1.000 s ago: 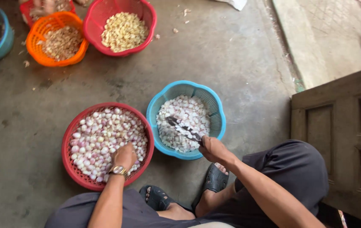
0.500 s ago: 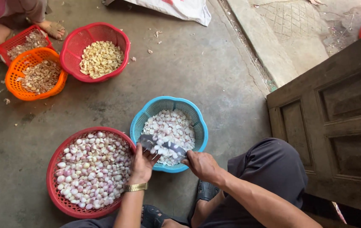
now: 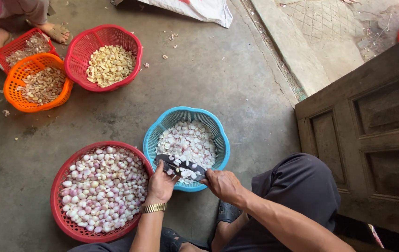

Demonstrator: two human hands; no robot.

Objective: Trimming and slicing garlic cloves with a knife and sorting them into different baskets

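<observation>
Both hands now meet over the near rim of the blue basket (image 3: 186, 122) of slices, the right hand (image 3: 223, 184) gripping a dark knife (image 3: 179, 165), the left hand (image 3: 160, 183), moved from the red basket (image 3: 97, 190), pinching a shallot against it.

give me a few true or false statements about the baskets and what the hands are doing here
1. Both hands meet over the blue basket of sliced pieces. True.
2. The right hand holds a dark blade by its handle end. True.
3. The left hand is buried deep in the orange basket. False: the orange basket sits far off at upper left, and the left hand is at the blade by the blue basket's near rim.
4. The big red basket beside the left wrist holds whole peeled shallots. True.
5. The left wrist is bare. False: it wears a gold-coloured watch.
</observation>
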